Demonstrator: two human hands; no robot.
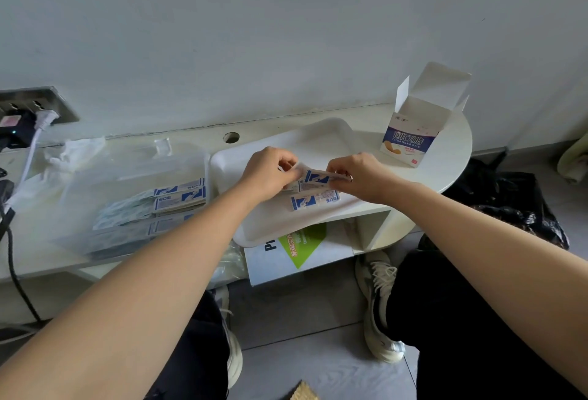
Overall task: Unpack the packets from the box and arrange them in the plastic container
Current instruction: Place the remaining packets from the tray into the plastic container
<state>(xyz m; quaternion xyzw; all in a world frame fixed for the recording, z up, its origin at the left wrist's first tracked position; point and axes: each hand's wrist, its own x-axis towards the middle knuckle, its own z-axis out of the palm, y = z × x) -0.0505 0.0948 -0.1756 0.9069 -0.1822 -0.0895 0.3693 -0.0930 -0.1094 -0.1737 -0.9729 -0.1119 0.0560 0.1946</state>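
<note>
Worktop (451, 157): white, pushed against a pale grey wall (286, 33), with a rounded end on our right and a round hole (231, 137) near its back edge. We note the box (410, 142) upright at the right rear of the worktop, its top flaps open, blue and white print facing us. A white tray (318, 138) lies in the middle, its near edge overhanging the front of the worktop. Both hands are over this tray, close together: the left hand (270, 173) and the right hand (359, 177) each pinch an end of a few packets (318, 178) held between them, just above the tray floor. We cannot tell how many packets are in the pinch. One loose packet (313, 200) lies flat on the tray, just below the hands. The clear plastic container (143, 164) sits left of the tray, just beside it, and holds stacked packets (179, 197) in rows along its near right part. Crumpled white material (73, 151) lies behind the container on the left. A wall socket panel (41, 103) at far left carries a white plug (46, 118), and a black cable (16, 272) hangs down past the worktop's front. On the shelf under the worktop lies a white booklet (296, 250) with a green patch. The floor (302, 310) is grey tile. We see a pale laced shoe (381, 304) on it and a black plastic bag (509, 202) to the right of the worktop.
</note>
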